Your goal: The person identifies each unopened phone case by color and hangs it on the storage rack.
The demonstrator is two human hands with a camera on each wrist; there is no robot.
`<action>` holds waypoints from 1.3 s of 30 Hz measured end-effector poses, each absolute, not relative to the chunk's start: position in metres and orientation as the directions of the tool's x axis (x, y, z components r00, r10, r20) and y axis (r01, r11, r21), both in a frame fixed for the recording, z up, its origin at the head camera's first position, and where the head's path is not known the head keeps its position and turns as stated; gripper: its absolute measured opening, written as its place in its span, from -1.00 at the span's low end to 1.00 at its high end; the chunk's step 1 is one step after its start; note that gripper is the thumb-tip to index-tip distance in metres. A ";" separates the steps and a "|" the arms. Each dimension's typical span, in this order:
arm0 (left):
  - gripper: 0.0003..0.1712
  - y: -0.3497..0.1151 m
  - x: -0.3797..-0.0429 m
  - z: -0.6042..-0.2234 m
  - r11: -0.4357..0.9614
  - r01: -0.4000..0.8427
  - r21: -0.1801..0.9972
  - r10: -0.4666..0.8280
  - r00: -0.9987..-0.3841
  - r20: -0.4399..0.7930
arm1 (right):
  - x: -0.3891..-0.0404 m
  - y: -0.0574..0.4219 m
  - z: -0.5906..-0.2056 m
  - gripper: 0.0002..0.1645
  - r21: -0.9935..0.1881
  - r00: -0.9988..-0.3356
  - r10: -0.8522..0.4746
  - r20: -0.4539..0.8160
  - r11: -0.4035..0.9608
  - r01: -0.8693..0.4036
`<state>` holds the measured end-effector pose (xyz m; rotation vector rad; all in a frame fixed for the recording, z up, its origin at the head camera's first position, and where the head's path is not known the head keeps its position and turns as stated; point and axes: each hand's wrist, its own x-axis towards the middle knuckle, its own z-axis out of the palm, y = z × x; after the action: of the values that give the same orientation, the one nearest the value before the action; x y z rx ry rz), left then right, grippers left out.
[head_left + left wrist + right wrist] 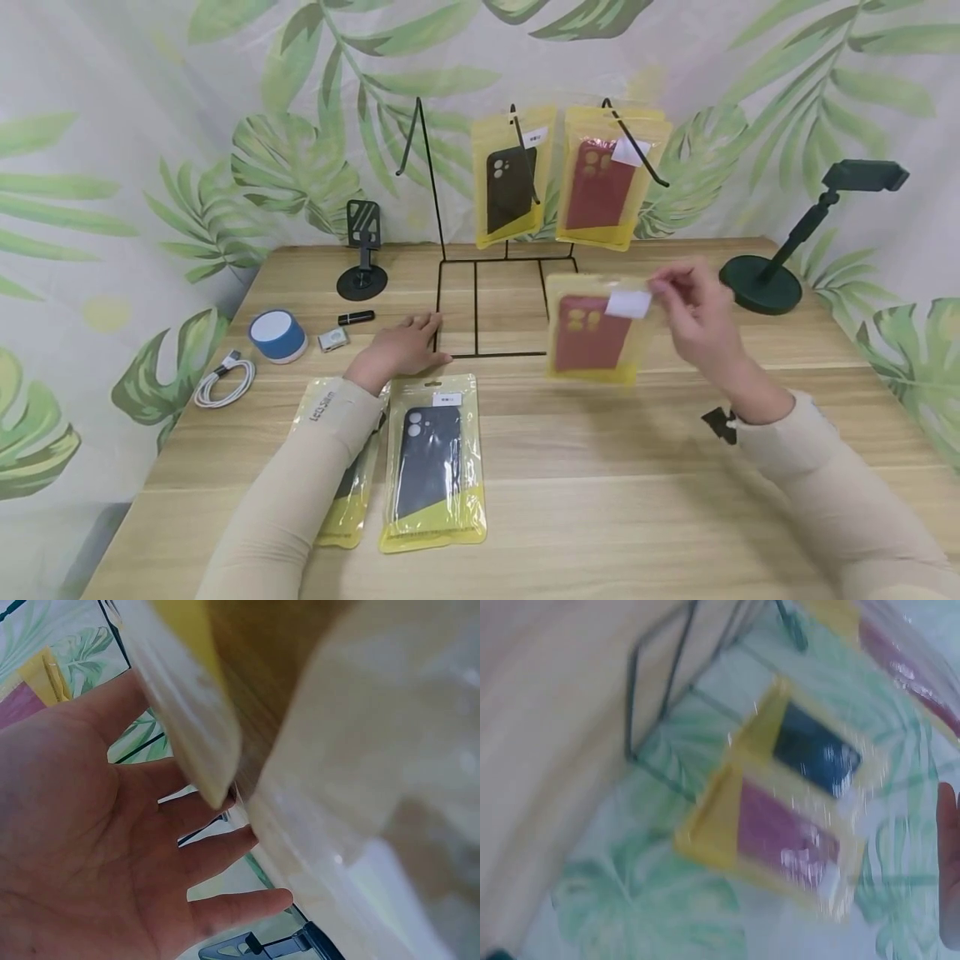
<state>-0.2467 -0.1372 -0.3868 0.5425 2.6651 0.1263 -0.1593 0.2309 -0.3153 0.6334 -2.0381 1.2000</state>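
My right hand (693,312) pinches the top right corner of a packaged red phone case (592,333), held up over the table in front of the wire rack. In the right wrist view, part of that hand (949,862) shows at the right edge. My left hand (405,343) lies at the left front corner of the black wire display rack (510,356), fingers extended; its palm (67,840) fills the left of the left wrist view. On the rack's hooks hang a packaged black phone case (510,192) and, to its right, packaged red cases (600,183).
Two packaged dark phone cases lie at front left: one in full view (431,467), another (348,492) partly under my left forearm. A blue speaker (278,336), coiled white cable (225,383), small black stick (356,317), black phone stand (363,267) and dark green stand (761,283) surround the rack.
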 end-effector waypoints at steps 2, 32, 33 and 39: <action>-0.06 -0.137 -0.246 -0.386 0.920 0.352 0.172 0.391 -0.839 -0.378 | -0.166 0.239 -0.304 -0.91 -0.543 -0.610 0.011 0.792 0.469 -0.696; -0.07 -0.138 -0.246 -0.390 0.916 0.362 0.173 0.401 -0.841 -0.363 | -0.263 0.264 -0.259 -0.81 -0.638 -0.737 0.131 0.663 0.615 -0.464; -0.07 -0.138 -0.246 -0.391 0.916 0.361 0.175 0.400 -0.842 -0.363 | -0.266 0.264 -0.258 -0.79 -0.640 -0.741 0.138 0.658 0.620 -0.453; -0.06 -0.139 -0.247 -0.391 0.919 0.357 0.169 0.395 -0.842 -0.368 | -0.282 0.262 -0.254 -0.73 -0.662 -0.767 0.184 0.615 0.648 -0.376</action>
<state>-0.2472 -0.1385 -0.3912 0.5483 2.6768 0.1306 -0.2817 0.2617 -0.2539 0.1484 -2.1982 1.0829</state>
